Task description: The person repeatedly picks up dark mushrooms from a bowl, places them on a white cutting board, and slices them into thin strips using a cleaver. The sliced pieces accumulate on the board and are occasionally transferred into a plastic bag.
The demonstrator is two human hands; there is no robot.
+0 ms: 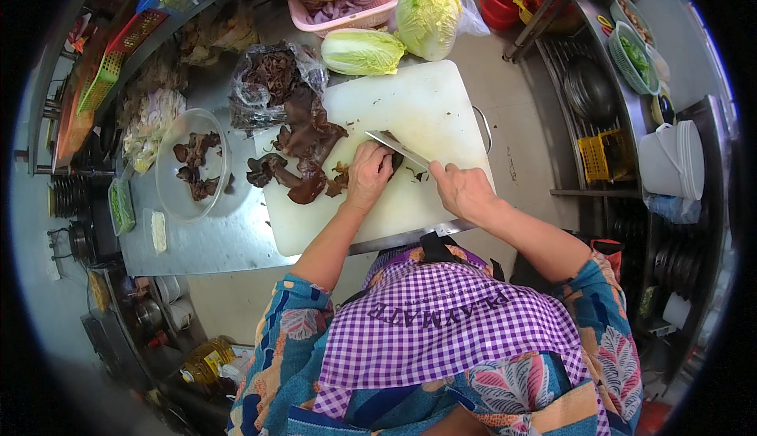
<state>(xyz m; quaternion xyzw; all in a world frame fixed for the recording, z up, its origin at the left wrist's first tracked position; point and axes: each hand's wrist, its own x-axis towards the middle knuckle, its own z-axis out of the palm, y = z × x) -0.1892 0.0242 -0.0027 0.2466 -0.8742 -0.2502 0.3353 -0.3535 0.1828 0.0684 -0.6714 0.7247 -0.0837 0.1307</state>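
Note:
My right hand (467,193) grips the handle of a kitchen knife (405,151), its blade slanting up and left over dark wood ear mushroom on a white cutting board (331,223). Fingers bent, my left hand (371,170) presses that mushroom down close beside the blade. Small dark shreds lie right of the hand. More wood ear mushroom (307,134) is heaped on the board's left part. A clear plastic bag (242,102) at the board's upper left holds more of it, and a clear plastic bowl (168,202) to the left has a few pieces inside.
A napa cabbage (429,19) and a cabbage half (362,51) lie beyond the board. Behind them stands a pink basket (355,20) with sliced onion. The steel table (207,252) also bears pale shredded vegetables (155,119). At the right is a metal shelf (591,22) with baskets and pans.

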